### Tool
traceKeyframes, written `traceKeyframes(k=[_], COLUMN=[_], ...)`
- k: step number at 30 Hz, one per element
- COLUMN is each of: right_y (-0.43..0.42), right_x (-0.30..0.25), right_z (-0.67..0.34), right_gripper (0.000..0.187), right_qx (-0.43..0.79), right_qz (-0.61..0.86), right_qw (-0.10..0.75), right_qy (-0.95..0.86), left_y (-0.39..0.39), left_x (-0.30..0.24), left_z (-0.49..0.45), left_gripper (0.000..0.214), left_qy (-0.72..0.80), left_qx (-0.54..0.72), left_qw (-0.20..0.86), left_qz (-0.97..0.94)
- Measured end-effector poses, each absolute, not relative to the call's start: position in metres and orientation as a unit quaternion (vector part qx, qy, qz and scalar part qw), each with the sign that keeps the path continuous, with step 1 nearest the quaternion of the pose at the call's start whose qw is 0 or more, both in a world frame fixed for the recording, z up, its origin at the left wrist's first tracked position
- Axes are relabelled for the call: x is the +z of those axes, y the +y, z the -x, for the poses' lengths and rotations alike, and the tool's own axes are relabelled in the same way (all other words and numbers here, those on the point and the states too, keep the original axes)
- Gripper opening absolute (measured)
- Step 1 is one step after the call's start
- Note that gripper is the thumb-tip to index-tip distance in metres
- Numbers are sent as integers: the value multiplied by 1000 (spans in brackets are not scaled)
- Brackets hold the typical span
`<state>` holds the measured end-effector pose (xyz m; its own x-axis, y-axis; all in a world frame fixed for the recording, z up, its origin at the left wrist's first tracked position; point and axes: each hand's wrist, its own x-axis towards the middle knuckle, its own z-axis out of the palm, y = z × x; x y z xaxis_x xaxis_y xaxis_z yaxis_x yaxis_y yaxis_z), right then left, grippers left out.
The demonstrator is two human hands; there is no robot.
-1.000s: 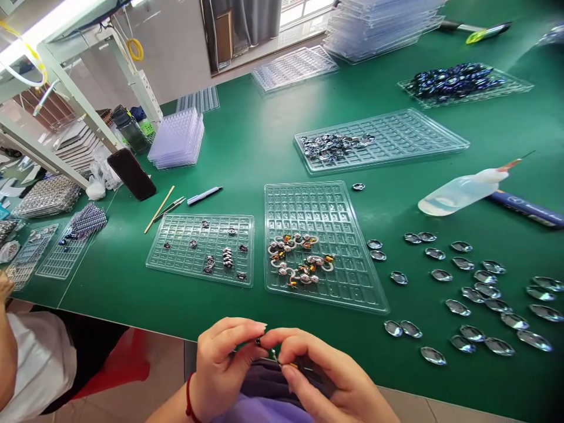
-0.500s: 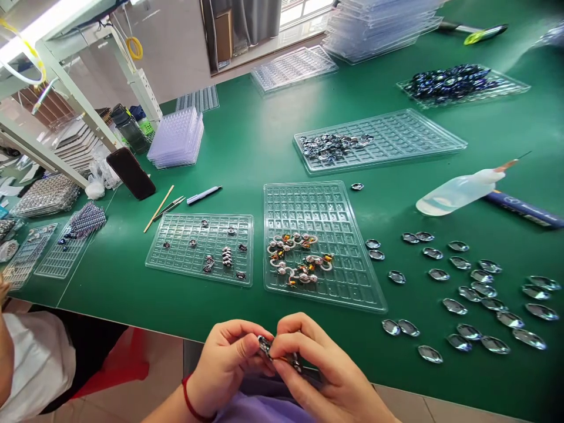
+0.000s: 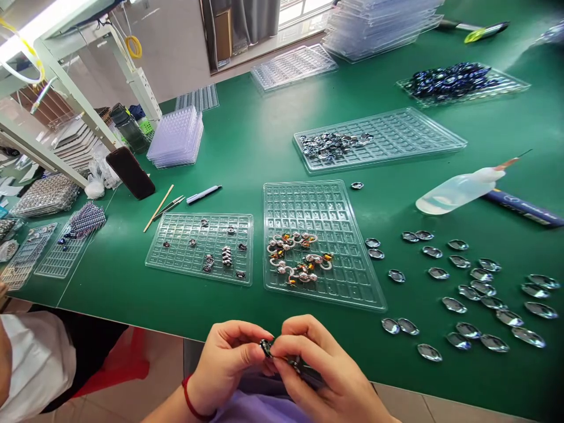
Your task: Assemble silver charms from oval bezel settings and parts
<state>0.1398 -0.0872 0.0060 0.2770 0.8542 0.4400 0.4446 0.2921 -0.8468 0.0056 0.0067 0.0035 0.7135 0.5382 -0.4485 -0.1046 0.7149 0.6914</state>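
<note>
We hold both hands together low at the near edge of the green table (image 3: 238,170), in front of our lap. Our left hand (image 3: 231,359) comes in from the lower left, its wrist ringed by a red cord (image 3: 188,395), its thumb and forefinger pinching a small dark shiny piece (image 3: 265,348). Our right hand (image 3: 324,367) reaches across from the lower right with its knuckles raised and fingers bent, the fingertips just beside that piece; it grips a dark part (image 3: 295,365) mostly covered by our fingers, and we cannot tell whether the two are joined. Beyond our hands, a clear tray (image 3: 352,282) bears white rings with orange bits, and to its left another clear tray (image 3: 174,232) carries small dark pieces. Faceted stones (image 3: 453,305) lie scattered on the right. As for writing, a dark blue tube (image 3: 526,209), partly behind a squeeze bottle (image 3: 456,191), bears a pale round logo and a line of light lettering, too small for us to read. The phone (image 3: 131,173) on the left shows us a dark screen.
</note>
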Motion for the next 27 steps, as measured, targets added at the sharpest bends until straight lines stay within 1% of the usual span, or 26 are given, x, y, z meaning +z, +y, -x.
traceKeyframes(k=[4,8,12,17,22,27], right_y=[-88,-88,-87,-86,-87,-87], right_x=[3,2,3,4,7,13], right_z=[-139,-139,-139,-140,-141,-144], right_gripper=[18,21,19,29,31,34], right_qx=[144,136,150,175,183,224], right_qz=[564,554,552,539,532,521], right_qw=[549,539,551,565,582,595], right_qy=[-600,-620,-607,-600,-587,-569], left_y=[5,5,5,5,4,3], left_x=[2,3,6,8,4,-1], left_z=[-6,-6,-7,-9,-8,-6], left_gripper=[27,26,26,26,27,27], left_qy=[351,361,364,353,347,321], left_qx=[210,217,218,219,209,204], left_qw=[849,843,845,855,870,890], left_qz=[-334,-334,-325,-311,-281,-251])
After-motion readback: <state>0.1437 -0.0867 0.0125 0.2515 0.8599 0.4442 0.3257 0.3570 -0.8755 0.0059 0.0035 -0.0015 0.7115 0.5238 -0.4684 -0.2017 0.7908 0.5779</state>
